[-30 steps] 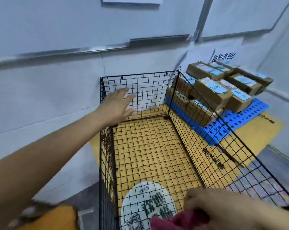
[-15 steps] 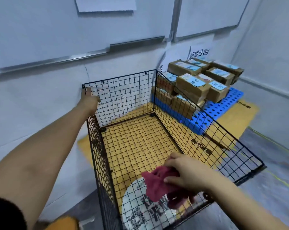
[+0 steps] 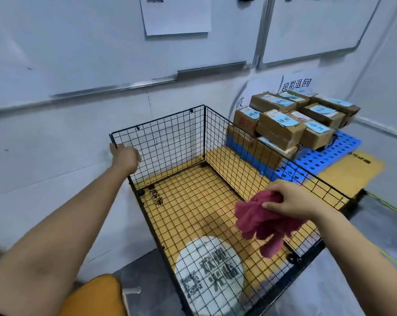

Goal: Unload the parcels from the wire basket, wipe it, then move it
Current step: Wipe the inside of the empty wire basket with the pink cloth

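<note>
Both hands are busy now. Your left hand (image 3: 126, 155) is clamping shut on the far-left top corner of the wire basket (image 3: 204, 142); a sec ago it was hovering flat and open over that rim, so you're bracing the frame now. Your right hand (image 3: 291, 200) is pinching the red cloth (image 3: 259, 218) btwn thumb and curled fingers, bunched up, most of it hanging loose below the grip. That rag was down at the near edge a sec ago; now you're lifting it up and in, over the right side of the basket, close to the right-hand wire panel. Can't tell whether the cloth is touching the wire yet.

Basket is sitting on the yellow floor mat (image 3: 352, 169), back panel just beside the white wall (image 3: 67, 137), and it's looking empty inside, only mesh w/ the round white floor sticker (image 3: 210, 267) showing thru the bottom. Parcels (image 3: 282, 126) are stacked outside it to the right, on the blue pallet (image 3: 325, 153), so I'm reading the unload as done.

So you're sitting at the start of the wipe, imo. One hand steadying, one hand bringing the rag: that's a wipe setup, not a move setup. Light wire frame is likely sliding or flexing under rubbing, so the corner grip is mattering. Moving it is coming after.
</note>
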